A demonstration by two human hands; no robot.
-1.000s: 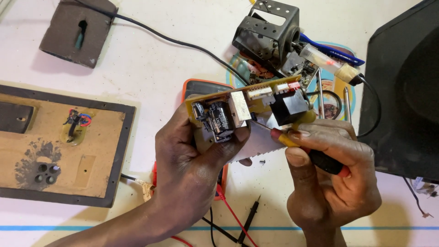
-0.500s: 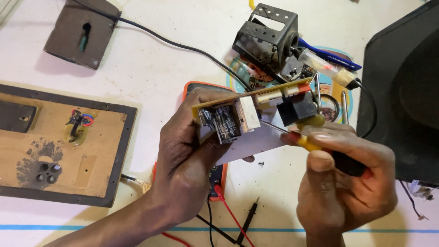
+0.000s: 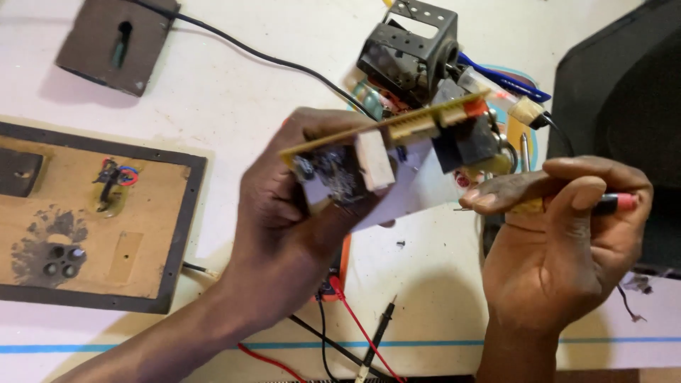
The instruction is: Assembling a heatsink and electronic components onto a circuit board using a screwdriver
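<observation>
Two hands share the middle of the view, and we read them from the left. At nine o'clock a brown panel [image 3: 85,220] in a dark frame lies flat on the white table [image 3: 234,92], with a small dark plate [image 3: 113,44] at eleven o'clock and a black cable [image 3: 284,62] running from it toward the centre.

Our left hand [image 3: 284,234] is clenched around a circuit board [image 3: 383,131], gripping its left end, thumb over the blurred components on the near face. We see the board raised off the table, edge-on to us, its long axis climbing from about eight o'clock to two o'clock, so the free end points up and right, away from the left hand's grip.

From that free end, our right hand [image 3: 560,241] lies at about four o'clock and is the nearer hand to it. It pinches a slim tool [image 3: 610,203] with a red tip; the thin end points toward nine o'clock, just beside the board's lower right components, apart as far as we can tell.

Behind, at twelve o'clock, stands a black metal bracket [image 3: 411,42].
</observation>
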